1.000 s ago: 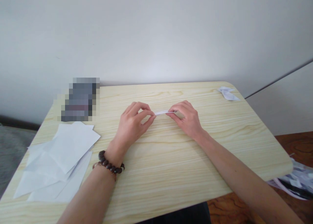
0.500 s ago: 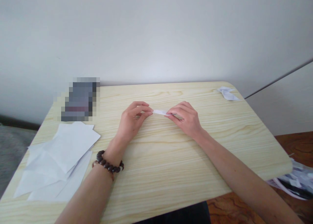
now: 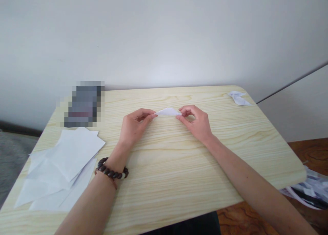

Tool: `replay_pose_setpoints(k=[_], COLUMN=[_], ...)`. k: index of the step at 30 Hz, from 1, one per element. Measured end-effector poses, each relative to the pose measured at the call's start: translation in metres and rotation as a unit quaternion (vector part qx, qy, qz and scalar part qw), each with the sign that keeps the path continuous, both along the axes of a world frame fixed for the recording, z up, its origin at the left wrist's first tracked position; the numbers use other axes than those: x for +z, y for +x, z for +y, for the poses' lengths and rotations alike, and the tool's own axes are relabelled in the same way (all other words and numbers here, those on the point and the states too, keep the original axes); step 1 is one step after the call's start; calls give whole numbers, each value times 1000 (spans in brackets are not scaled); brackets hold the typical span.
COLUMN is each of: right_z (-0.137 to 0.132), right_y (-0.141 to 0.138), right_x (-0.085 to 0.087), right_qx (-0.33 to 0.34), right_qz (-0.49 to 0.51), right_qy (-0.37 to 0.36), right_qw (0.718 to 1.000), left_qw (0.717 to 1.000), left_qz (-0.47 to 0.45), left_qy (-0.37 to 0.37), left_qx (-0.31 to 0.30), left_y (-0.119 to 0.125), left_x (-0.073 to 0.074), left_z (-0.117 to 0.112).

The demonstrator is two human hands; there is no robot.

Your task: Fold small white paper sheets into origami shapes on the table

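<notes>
Between my hands, over the middle of the table, is a small piece of folded white paper (image 3: 168,112), now showing as a low, wide triangle with its peak away from me. My left hand (image 3: 135,124) pinches its left tip between thumb and fingers. At its right end my right hand (image 3: 196,121) grips the paper the same way, thumb below and fingers above. The fingertips cover both ends of the paper. A dark beaded bracelet (image 3: 110,173) is on the left wrist.
Several loose white paper sheets (image 3: 74,153) overlap at the table's left. Behind them lies a blurred dark flat object (image 3: 83,105). A folded white paper piece (image 3: 238,98) rests at the far right corner. The wooden table (image 3: 164,180) meets a wall; a bag-like item (image 3: 311,188) is below right.
The folded paper has turned from a thin strip to a wider triangular face. My left hand has shifted slightly left, and the right hand's fingers have moved to the paper's right tip.
</notes>
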State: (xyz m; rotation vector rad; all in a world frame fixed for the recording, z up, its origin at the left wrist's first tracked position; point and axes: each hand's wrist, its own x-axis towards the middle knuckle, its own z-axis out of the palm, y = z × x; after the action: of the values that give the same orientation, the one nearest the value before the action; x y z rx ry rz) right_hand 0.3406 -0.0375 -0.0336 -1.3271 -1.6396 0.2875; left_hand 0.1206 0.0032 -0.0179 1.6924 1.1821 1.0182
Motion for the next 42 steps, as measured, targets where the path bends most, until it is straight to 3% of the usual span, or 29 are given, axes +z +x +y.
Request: replay_pose_setpoints(k=[5,14,30,38,42], right_z=[-2,-4,-6,-5,-5], right_y=[-3,-4,-6,-1,-1], right_x=[3,2,7,2,2], right_qx=[0,26,-4,83,95], right_qz=[56,164,139,114,112], right_qy=[-50,-57,-69,-96,-101], right_qw=[997,984,988,985,984], left_qw=[1000,999,1000,999,999], left_qz=[-24,-21,-16,-38,-47], left_qy=[-13,-27,5,-25,-18], left_qx=[-10,1,-7,-5,14], left_y=[0,0,-1,0,1], left_x=[-1,2,-2,2,4], left_z=[0,-1,1,-1,-2])
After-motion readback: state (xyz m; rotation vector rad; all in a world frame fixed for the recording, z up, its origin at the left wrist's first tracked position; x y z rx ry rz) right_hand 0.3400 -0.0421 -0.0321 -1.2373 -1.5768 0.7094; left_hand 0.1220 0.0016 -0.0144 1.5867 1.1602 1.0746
